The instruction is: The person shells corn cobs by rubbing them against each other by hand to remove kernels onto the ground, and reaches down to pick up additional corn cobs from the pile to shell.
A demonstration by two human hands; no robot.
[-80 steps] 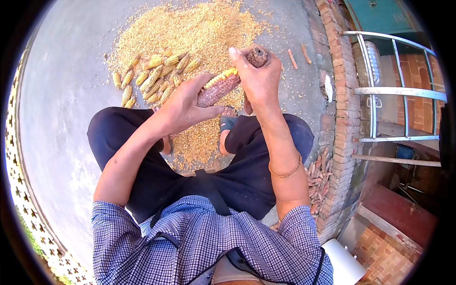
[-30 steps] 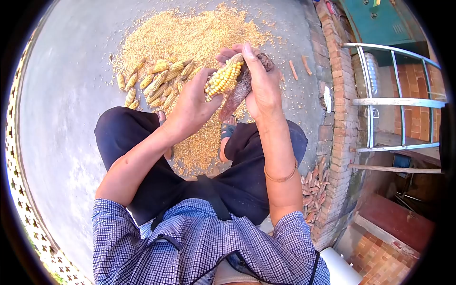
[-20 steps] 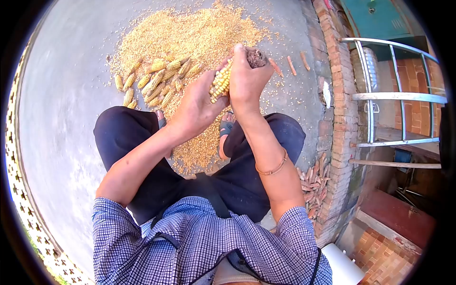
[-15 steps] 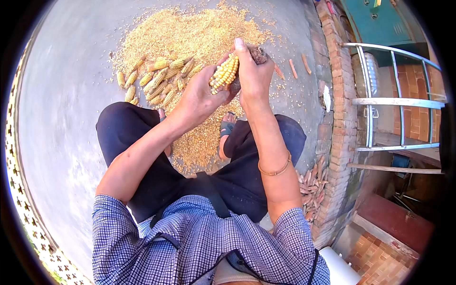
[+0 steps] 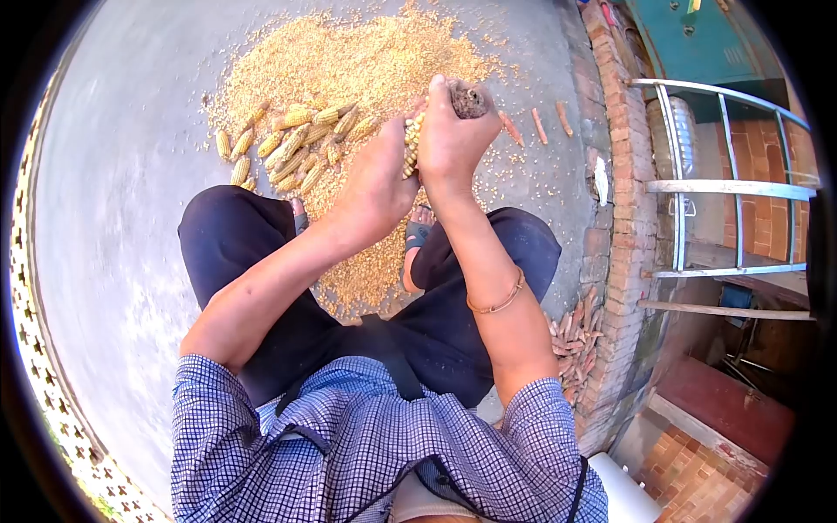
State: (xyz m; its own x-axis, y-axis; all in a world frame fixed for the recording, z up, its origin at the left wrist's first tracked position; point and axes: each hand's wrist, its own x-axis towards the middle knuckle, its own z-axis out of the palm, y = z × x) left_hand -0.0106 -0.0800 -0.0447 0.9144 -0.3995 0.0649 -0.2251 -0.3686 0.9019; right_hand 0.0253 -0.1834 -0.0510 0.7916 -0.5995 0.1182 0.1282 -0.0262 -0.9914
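Note:
Out in front of my knees, both hands are closed and pressed together. My left hand [image 5: 377, 187] grips an ear of corn [image 5: 413, 144] with yellow kernels, of which only a narrow strip shows between the hands. In my right hand [image 5: 455, 144] is a dark brown, rough-ended piece [image 5: 469, 102] that looks like a corncob; most of it is hidden by the fingers. Loose corn kernels [image 5: 305, 65] lie in a wide heap on the ground beyond and beneath the hands. Left of my hands, several partly shelled ears [image 5: 292, 146] rest on the heap's edge.
A few bare reddish cobs [image 5: 540, 126] lie on the concrete floor [image 5: 122, 218] to the right. More are piled [image 5: 574, 344] by the low brick wall [image 5: 628, 192]. Past that wall stands a metal railing [image 5: 732, 186]. My sandalled feet [image 5: 417, 228] are among the kernels.
My hands have closed together and turned, so less of the ear shows and the dark piece's end now faces up. The left hand has moved right; the right hand has shifted slightly left.

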